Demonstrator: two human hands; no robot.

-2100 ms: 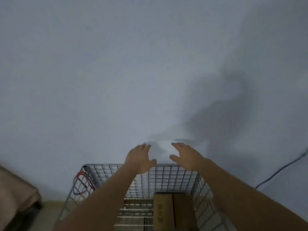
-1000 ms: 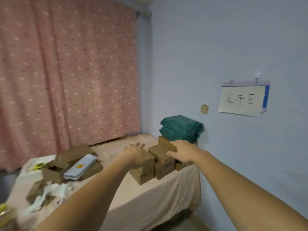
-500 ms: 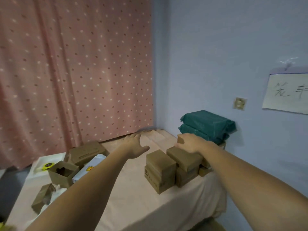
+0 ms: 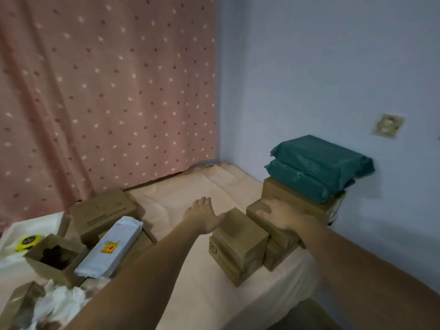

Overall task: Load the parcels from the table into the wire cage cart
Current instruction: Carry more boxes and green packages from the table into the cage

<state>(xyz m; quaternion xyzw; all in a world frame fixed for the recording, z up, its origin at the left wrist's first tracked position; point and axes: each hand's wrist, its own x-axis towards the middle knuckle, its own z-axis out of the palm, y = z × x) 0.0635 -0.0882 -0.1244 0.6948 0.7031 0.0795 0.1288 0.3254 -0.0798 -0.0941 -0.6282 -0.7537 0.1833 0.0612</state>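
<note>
R hand flat on box.

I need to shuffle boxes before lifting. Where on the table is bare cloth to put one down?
Bare cloth runs down the middle of the table, between the flat carton by the curtain and the brown box stacks, out to the near edge. The left end is crowded: white mailer, open box, crumpled wrap.
</note>
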